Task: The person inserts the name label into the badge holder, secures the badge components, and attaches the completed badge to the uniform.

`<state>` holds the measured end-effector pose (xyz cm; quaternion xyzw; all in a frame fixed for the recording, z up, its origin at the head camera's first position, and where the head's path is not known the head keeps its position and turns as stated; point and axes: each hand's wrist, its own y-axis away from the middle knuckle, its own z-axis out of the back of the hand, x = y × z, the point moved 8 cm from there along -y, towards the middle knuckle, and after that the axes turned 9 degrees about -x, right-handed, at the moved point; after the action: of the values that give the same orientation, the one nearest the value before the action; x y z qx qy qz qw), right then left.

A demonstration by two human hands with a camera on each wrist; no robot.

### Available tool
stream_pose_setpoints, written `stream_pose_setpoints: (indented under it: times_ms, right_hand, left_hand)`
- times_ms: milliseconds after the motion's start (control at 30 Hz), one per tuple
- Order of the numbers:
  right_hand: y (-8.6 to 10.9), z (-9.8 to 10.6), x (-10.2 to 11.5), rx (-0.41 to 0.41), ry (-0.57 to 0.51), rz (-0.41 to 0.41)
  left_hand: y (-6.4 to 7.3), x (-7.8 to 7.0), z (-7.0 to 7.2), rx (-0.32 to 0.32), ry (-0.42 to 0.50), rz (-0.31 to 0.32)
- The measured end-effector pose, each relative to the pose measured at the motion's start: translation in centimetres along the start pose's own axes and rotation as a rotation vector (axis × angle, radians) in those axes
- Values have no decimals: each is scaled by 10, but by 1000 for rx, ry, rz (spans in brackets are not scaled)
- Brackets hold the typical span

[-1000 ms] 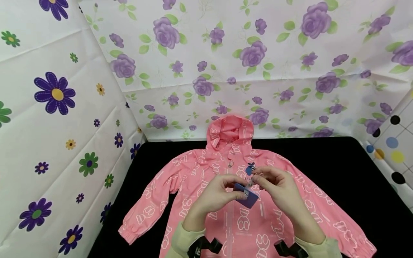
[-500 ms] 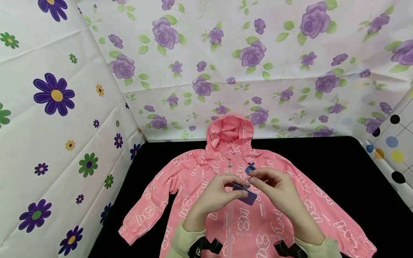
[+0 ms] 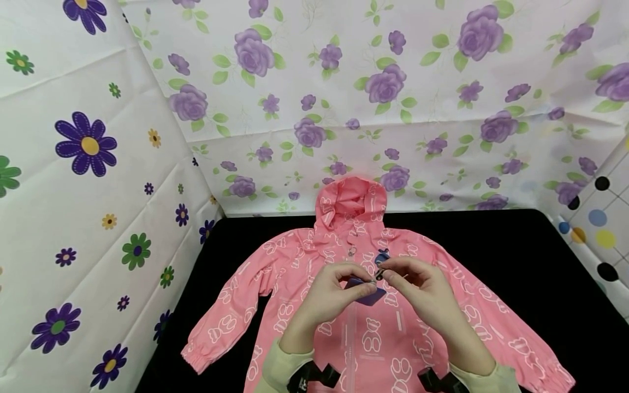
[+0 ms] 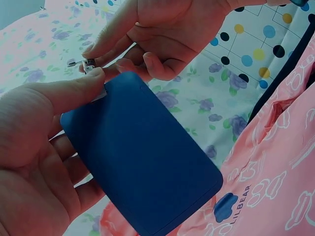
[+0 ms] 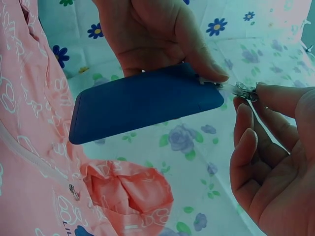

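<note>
My left hand (image 3: 334, 292) grips a dark blue badge holder (image 4: 142, 152) near its strap end, with the thumb on top. A short clear strap (image 5: 228, 89) joins the holder to a small metal clip (image 5: 244, 92). My right hand (image 3: 422, 286) pinches that clip between thumb and fingertips. Both hands and the holder are over the chest of a pink hooded jacket (image 3: 371, 355), by its dark blue printed logo (image 4: 227, 207). From the head view, the left thumb and fingers hide part of the holder.
The jacket lies spread with its hood (image 3: 350, 199) toward the back and its sleeves out to both sides. Under it is a black table (image 3: 255, 225). A wall covering with purple flowers (image 3: 309, 131) rises behind, and another flowered sheet (image 3: 88, 218) stands at the left.
The badge holder has tilted flatter and shifted slightly left and up with the left hand's fingers. Its snap button, visible earlier, is now hidden. The right hand keeps its pinch on the clip.
</note>
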<state>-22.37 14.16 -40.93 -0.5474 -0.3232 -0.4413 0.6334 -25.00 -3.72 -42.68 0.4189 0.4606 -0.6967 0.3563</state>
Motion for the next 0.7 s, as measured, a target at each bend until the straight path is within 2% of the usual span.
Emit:
stream_pose_setpoints:
  times_ms: [400,700]
  right_hand:
    - [-1,1,1,-15,-53,1]
    - [-3,5,-4,-95,-36,-59]
  left_hand:
    - [0,-3,-1,16,41,-64]
    - [-1,-8,6,-74,76,-103]
